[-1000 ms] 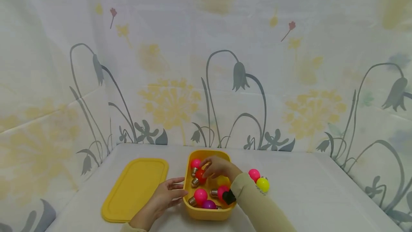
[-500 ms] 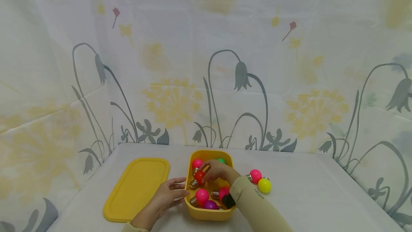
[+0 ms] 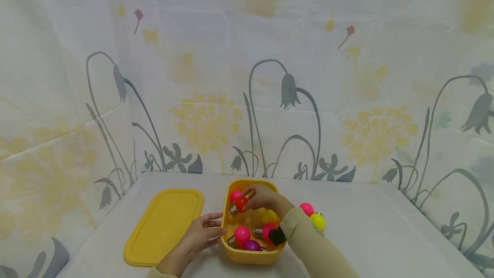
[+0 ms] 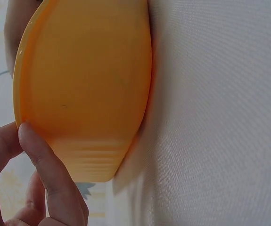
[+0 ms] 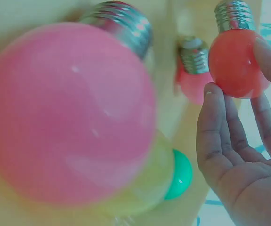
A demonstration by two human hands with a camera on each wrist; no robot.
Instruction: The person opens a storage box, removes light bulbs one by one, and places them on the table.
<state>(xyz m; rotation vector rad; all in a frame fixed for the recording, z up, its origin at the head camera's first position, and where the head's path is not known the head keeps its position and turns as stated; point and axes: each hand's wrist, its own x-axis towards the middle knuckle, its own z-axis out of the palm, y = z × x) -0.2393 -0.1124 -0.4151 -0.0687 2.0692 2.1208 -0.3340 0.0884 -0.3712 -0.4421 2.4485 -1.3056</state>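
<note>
In the head view, my right hand (image 3: 264, 199) is over the far half of a yellow plastic box (image 3: 252, 257). Its thumb and fingertips pinch the round glass of a red light bulb (image 5: 236, 61), whose silver screw base points up in the right wrist view. My left hand (image 3: 200, 233) is at the box's left side, with thumb and a finger at the rim (image 4: 16, 94). Inside the box lie pink bulbs (image 3: 242, 235), a purple bulb (image 3: 252, 245) and a yellow bulb (image 3: 269, 216). A green bulb (image 5: 180, 174) shows partly in the right wrist view.
A flat yellow lid (image 3: 164, 226) lies on the white table left of the box. To the right are a pink bulb (image 3: 306, 209) and a yellow bulb (image 3: 317, 222), partly behind the right sleeve. A flower-printed cloth (image 3: 247, 76) hangs behind.
My right hand has moved slightly up and toward the box's far end, carrying the red bulb with it. The left hand stays at the rim.
</note>
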